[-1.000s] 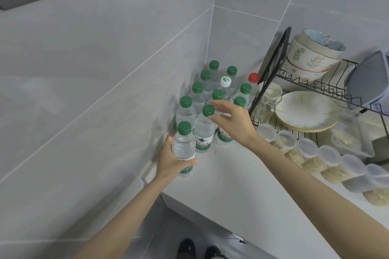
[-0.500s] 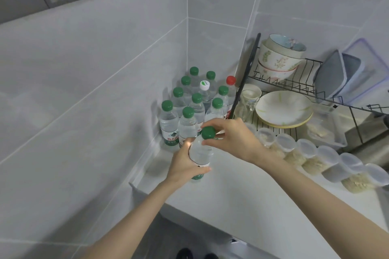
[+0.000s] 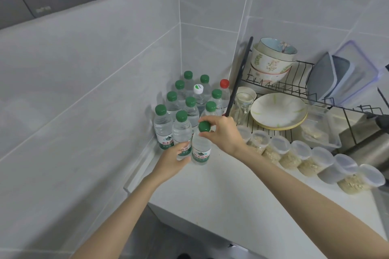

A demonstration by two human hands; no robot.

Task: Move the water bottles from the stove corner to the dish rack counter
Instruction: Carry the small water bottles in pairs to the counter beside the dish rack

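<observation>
Head view: front bottle (image 3: 201, 153) upright on counter (image 3: 221, 195), at edge of bottle cluster (image 3: 190, 103), near dish rack (image 3: 242, 68). My right hand (image 3: 223, 132) pinches green cap; left hand (image 3: 174, 160) at label height, grip unclear. Best lowered vertically, clear of cluster.

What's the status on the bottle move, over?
Right hand pinches cap of front bottle. Left hand low beside it, grip unclear. Bottle upright on counter beside the bottle cluster; dish rack alongside.

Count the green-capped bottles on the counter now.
10: nine green-capped bottles clustered in the corner beside the dish rack, plus the front bottle, its cap pinched by the right hand, left hand beside it. Others may be hidden.
</observation>
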